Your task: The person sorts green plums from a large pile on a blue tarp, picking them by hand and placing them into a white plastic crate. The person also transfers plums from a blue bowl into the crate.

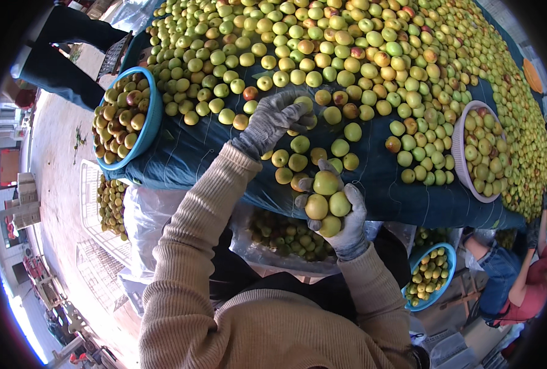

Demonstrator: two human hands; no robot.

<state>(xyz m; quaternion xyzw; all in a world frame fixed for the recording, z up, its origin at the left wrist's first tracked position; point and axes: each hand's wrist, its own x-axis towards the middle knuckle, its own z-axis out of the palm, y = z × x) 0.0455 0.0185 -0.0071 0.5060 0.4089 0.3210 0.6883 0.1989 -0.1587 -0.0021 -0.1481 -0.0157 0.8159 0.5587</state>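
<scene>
My left hand (276,117), in a grey knitted glove, reaches over the dark blue cloth of the table. Its fingers are curled around a round yellow-green fruit (304,104). Nearer my body, my right hand (352,221) wears a pale glove with grey fingertips. Palm up, it cradles several yellow-green fruits (317,206) above the table's front edge. Between the hands, a small group of loose fruits (298,162) rests on the cloth (199,159). Beyond my left hand a broad layer of similar fruit (347,50), some blushed red or brown, covers the table.
A blue basket (156,110) of browner fruit stands at the table's left corner; a pale pink basket (459,152) of fruit is at right. Below the edge are a plastic-lined container (250,249) and another blue basket (451,263). People stand at left (66,69) and sit at right (509,276).
</scene>
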